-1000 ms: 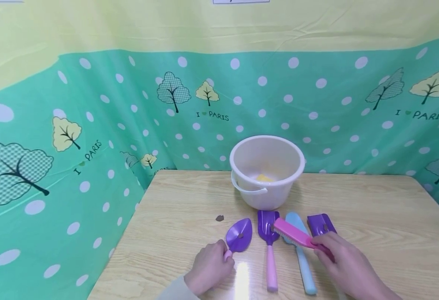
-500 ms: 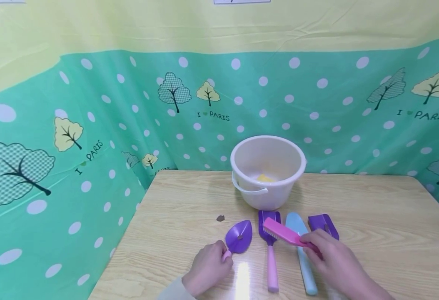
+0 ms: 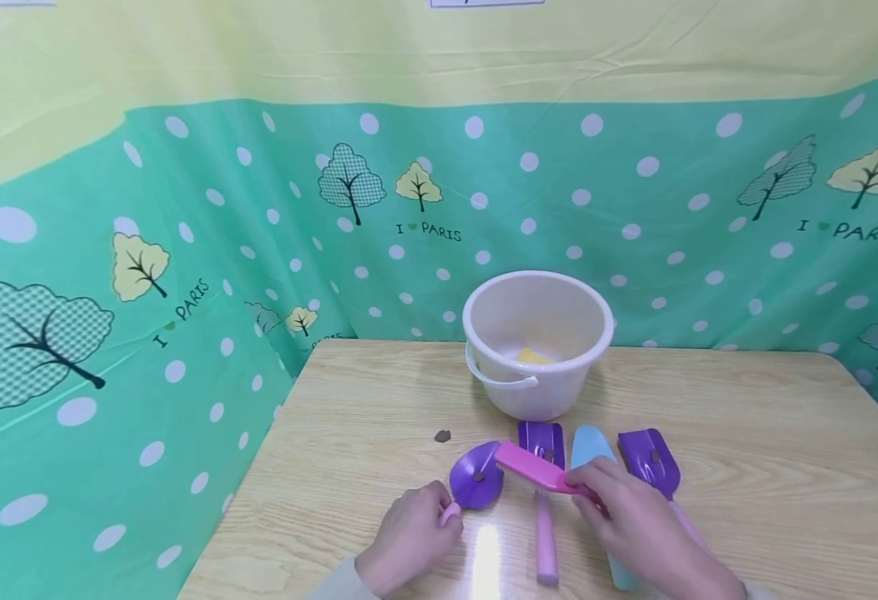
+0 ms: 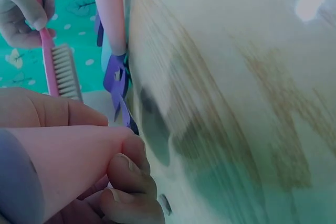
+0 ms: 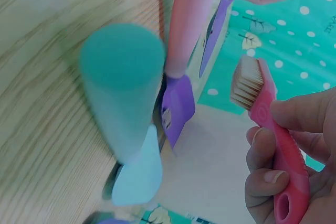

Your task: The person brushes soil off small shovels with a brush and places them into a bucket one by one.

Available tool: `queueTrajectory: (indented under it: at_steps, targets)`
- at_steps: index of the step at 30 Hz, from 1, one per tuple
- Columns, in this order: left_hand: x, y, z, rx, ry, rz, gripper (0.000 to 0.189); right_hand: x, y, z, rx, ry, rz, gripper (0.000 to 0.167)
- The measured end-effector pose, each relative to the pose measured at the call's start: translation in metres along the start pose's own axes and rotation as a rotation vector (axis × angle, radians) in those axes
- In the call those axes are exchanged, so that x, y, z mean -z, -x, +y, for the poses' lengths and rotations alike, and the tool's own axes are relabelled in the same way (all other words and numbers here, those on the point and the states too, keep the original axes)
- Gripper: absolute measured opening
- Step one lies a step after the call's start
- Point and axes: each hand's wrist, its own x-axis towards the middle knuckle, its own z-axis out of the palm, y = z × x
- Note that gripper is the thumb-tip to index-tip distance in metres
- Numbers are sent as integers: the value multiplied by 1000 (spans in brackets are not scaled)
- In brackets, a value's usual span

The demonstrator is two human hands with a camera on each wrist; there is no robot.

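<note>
My left hand grips the pink handle of a small purple trowel with a rounded blade. A dark fleck lies on that blade. In my right hand is a pink scrub brush, held by its handle with the pale bristles facing down. The brush head overlaps the trowel blade's right edge in the head view. Under the brush lies a purple shovel with a pink handle, a dark bit on its blade. The right wrist view shows the brush between thumb and curled fingers.
A white bucket with a yellow thing inside stands behind the tools. A light-blue scoop lies beneath my right hand, and another purple shovel lies to its right. One dark fleck is on the wooden table.
My right hand has moved left with the brush, from above the middle shovel and blue scoop to the trowel's edge. The right shovel shows more now. My left hand has barely moved.
</note>
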Motion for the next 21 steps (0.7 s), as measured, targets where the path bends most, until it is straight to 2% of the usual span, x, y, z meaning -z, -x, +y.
queueTrajectory:
  at_steps: [3, 9, 17, 21]
  targets:
    - [2, 1, 1, 8, 4, -6, 7, -4, -2, -4, 40, 0, 8, 28]
    - [3, 1, -1, 14, 6, 0, 6, -9, -6, -14, 39, 25, -15, 28]
    - [6, 4, -1, 25, 36, -26, 6, -22, -10, -23, 145, -55, -29, 28]
    - [7, 5, 0, 31, 43, -22, 6, -27, -9, -29, 109, -65, -95, 25]
